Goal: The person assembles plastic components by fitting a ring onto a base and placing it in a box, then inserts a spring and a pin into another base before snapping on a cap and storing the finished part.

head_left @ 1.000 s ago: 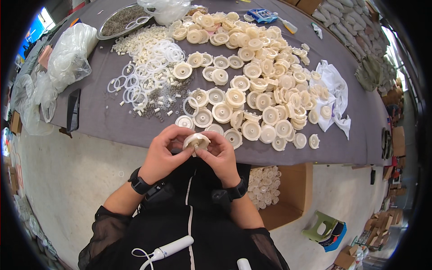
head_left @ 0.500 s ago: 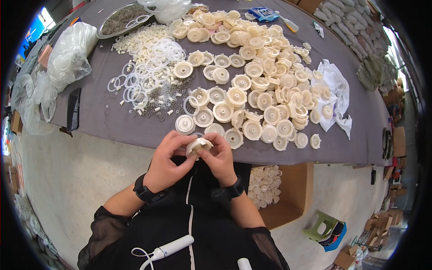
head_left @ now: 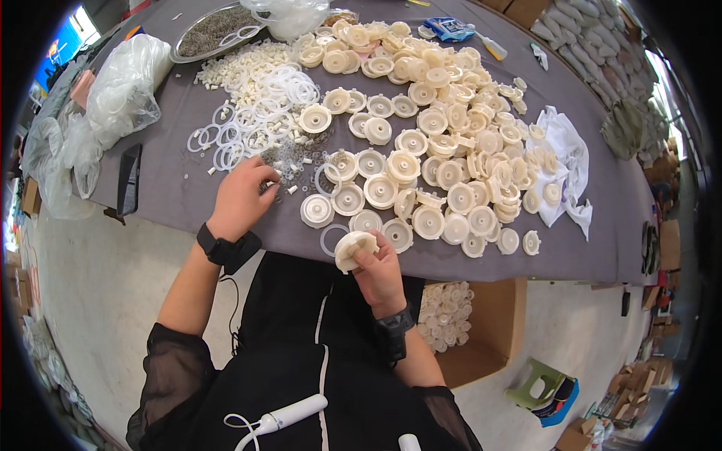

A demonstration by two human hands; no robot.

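My right hand (head_left: 380, 276) grips a cream plastic cap (head_left: 347, 248) with a notched rim, thumb pressed into its hollow side, just over the table's front edge. My left hand (head_left: 241, 197) is down at the near edge of a pile of small parts, fingers curled toward the thumb; what they pinch, if anything, is hidden. Around its fingertips lie tiny springs (head_left: 299, 161) and short cream plugs (head_left: 292, 189). Translucent rings (head_left: 229, 155) are heaped just beyond. A single ring (head_left: 323, 241) lies left of the held cap, and a paler disc-shaped cap (head_left: 317, 211) sits behind it.
Many cream caps (head_left: 460, 199) spread over the grey table (head_left: 169, 173). At the far left stand a metal tray (head_left: 180, 54) of small springs and plastic bags (head_left: 129, 90). A phone (head_left: 128, 180) lies near the left edge. Below is a cardboard box (head_left: 513, 316) holding caps.
My left hand has let go of the cap and moved left and away from me to the small parts. My right hand keeps the cap, now tilted and slightly farther right.
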